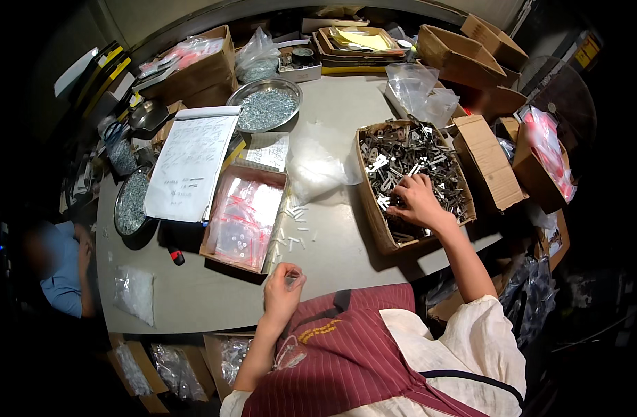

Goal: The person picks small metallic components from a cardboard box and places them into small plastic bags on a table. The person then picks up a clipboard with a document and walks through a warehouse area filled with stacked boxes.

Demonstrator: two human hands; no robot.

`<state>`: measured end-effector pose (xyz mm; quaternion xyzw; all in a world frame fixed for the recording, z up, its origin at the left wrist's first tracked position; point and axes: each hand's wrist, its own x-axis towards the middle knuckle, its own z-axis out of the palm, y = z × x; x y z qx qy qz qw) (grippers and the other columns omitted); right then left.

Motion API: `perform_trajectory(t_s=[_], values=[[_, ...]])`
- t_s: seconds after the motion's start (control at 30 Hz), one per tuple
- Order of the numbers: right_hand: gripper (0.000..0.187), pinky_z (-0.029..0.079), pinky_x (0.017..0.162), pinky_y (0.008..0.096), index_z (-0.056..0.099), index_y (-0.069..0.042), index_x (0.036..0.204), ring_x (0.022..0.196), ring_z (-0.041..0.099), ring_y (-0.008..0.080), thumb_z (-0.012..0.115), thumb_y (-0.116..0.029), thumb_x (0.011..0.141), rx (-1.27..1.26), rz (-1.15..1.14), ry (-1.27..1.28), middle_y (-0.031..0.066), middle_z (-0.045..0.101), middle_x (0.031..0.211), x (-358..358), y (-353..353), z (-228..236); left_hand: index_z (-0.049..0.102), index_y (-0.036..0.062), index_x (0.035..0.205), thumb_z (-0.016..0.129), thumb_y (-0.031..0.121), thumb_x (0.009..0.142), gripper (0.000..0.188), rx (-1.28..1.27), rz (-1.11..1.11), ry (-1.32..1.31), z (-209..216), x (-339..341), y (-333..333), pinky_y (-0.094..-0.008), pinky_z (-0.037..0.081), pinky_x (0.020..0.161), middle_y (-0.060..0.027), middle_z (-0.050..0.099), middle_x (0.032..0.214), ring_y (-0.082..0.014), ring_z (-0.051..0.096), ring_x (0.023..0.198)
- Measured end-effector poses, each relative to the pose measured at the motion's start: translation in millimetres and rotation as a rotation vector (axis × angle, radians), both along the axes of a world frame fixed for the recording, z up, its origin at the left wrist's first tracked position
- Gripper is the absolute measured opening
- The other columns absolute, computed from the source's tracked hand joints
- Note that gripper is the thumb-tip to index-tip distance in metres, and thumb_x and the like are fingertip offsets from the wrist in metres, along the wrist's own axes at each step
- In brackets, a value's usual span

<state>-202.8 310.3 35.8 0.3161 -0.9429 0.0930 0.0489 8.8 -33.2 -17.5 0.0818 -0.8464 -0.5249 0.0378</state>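
My right hand (417,200) is down in a cardboard box (381,233) heaped with small flat metal parts (407,151). Its fingers are bent and apart, touching the pieces at the near left side; I cannot see it grip any. Close to the table's front edge, my left hand (282,293) is closed on what looks like a small clear plastic bag (295,280). Just beyond that hand, a shallow box (281,201) holds clear bags with red stripes (238,222). Short white plastic pieces (294,243) lie scattered along the box's right side.
Metal bowls of small shiny hardware (270,104) stand at the back and left. A clipboard with written sheets (193,160) leans beside the shallow box. White plastic bagging (315,167) lies mid-table. Cardboard cartons (488,163) crowd the right. Another person (64,267) sits at far left.
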Motion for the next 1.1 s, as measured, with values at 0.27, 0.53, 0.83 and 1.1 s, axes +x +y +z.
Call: perform_trajectory(t_s=[0.27, 0.53, 0.83, 1.1], values=[[0.015, 0.038, 0.103, 0.0466, 0.069, -0.006, 0.080, 0.100, 0.057, 0.0304, 0.073, -0.021, 0.077, -0.170, -0.077, 0.059, 0.0092, 0.063, 0.090, 9.5, -1.8, -4.6, 0.063, 0.0013, 0.100, 0.076, 0.007, 0.087, 0.019, 0.015, -0.014, 0.006, 10.3, -7.2, 10.3, -0.0356, 0.054, 0.079, -0.0113, 0.071, 0.093, -0.0244, 0.070, 0.088], [0.009, 0.041, 0.069, 0.0269, 0.061, -0.005, 0.081, 0.076, 0.053, 0.0112, 0.069, -0.009, 0.084, -1.019, -0.229, -0.570, -0.0021, 0.057, 0.080, 37.6, -23.5, 28.8, 0.062, 0.0017, 0.104, 0.076, 0.002, 0.088, 0.022, 0.167, -0.010, 0.165, 41.3, -26.2, 27.1, -0.0338, 0.055, 0.083, -0.0084, 0.070, 0.096, -0.0197, 0.071, 0.095], [0.012, 0.047, 0.087, 0.0271, 0.069, -0.001, 0.093, 0.088, 0.061, 0.0110, 0.062, -0.006, 0.084, -1.218, -0.037, -1.370, 0.0019, 0.068, 0.094, 91.1, -103.7, 21.6, 0.069, 0.0010, 0.114, 0.072, 0.005, 0.092, 0.022, 0.305, -0.206, 0.239, 87.9, -32.0, 30.6, -0.0284, 0.054, 0.085, -0.0064, 0.073, 0.106, -0.0140, 0.069, 0.095], [0.008, 0.053, 0.070, 0.0314, 0.069, 0.000, 0.094, 0.080, 0.068, 0.0161, 0.067, -0.007, 0.090, -1.021, -0.051, -0.860, 0.0072, 0.071, 0.088, 100.3, -134.3, -5.3, 0.068, 0.0000, 0.108, 0.071, 0.007, 0.092, 0.018, 0.741, 0.021, -0.063, 71.2, -9.8, 19.5, -0.0266, 0.053, 0.078, -0.0040, 0.071, 0.094, -0.0112, 0.067, 0.088]])
